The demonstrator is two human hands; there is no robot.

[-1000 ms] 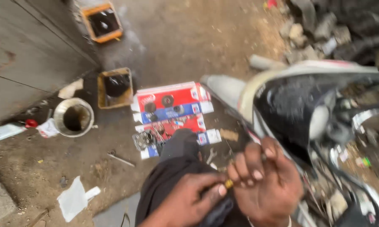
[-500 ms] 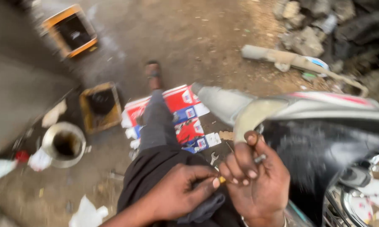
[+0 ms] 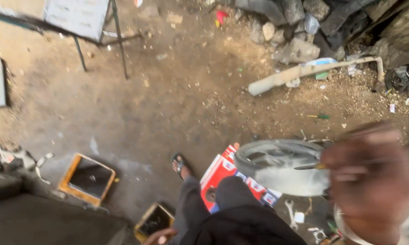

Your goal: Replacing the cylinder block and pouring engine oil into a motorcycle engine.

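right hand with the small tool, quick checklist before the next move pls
1. Right hand sharp enough to judge its grip: not ok, heavily blurred.
2. Thin tool at that hand: ok, its dark shaft pokes out to the left.
3. Tool tip's state: cannot tell.
4. Left hand free: cannot tell, only its edge shows at the bottom.
5. Spanner within view: ok, on the ground by the red carton.
6. Wheel near the hand: ok, just left of it.

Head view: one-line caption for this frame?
Blurred right hand raised near a wheel; left hand low beside the knee, over dirt ground.
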